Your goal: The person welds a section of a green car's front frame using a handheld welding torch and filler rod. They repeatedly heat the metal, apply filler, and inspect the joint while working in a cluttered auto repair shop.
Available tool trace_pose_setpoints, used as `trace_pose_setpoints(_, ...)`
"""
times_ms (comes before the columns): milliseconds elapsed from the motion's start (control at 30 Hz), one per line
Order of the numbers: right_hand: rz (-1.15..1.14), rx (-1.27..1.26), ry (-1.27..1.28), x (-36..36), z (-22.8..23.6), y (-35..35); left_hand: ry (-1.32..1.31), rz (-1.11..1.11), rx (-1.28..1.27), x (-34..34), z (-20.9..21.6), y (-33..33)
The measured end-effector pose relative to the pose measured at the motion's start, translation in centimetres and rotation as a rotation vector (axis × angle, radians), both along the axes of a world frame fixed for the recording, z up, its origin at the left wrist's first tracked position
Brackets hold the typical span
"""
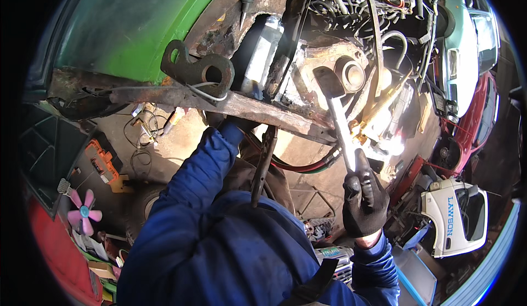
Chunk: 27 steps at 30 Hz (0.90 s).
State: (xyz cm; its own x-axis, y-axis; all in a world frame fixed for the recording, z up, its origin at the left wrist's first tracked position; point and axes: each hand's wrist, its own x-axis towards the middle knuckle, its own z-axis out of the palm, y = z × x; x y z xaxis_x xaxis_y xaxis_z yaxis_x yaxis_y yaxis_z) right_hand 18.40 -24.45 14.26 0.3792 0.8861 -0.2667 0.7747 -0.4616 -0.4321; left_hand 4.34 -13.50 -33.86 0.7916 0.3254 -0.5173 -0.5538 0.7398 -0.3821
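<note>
My right hand (363,202), in a black glove, is closed round the lower end of a long metal tool (341,127). Its shaft glares bright, and its wide dark end reaches up over the rusty bodywork, beside a round metal cup (350,74). Close by that shaft lies a brass torch-like fitting (379,111). Red and green hoses (304,168) run below the rusty rail (258,107). My left arm (203,160), in a blue sleeve, goes up to this rail; a dark glove (218,120) shows in part there, its fingers hidden. A thick rusty bracket with holes (217,74) sits on the rail.
A green panel (148,42) fills the upper left. Bundled wires and cables (357,1) crowd the top. A rusty bar (264,166) juts toward my chest. A pink-bladed fan (84,212) and orange tool part (103,160) are at left; a white vehicle door (454,215) and cars stand right.
</note>
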Motion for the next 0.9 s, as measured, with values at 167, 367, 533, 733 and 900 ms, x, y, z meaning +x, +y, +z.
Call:
trace_pose_setpoints(167,-0.42,0.128,0.295,-1.0,0.5,-1.0,-0.413,0.149,-0.259,0.3,1.5,-0.4)
trace_pose_setpoints(367,-0.051,-0.08,0.124,-1.5,-0.8,-1.7,-0.606,0.153,0.428,1.5,1.4,-1.2)
trace_pose_setpoints(533,0.003,-0.266,0.076,-2.6,-2.3,-2.4,0.321,-0.219,1.091,0.4,1.5,-1.6)
trace_pose_setpoints(733,-0.018,0.157,0.147,-3.3,-1.3,-2.1,0.521,-0.227,1.233,0.3,0.6,-1.7)
trace_pose_setpoints(900,0.036,-0.079,0.042,-2.6,-2.1,-1.7,0.617,-0.229,1.31,0.3,0.0,-1.7)
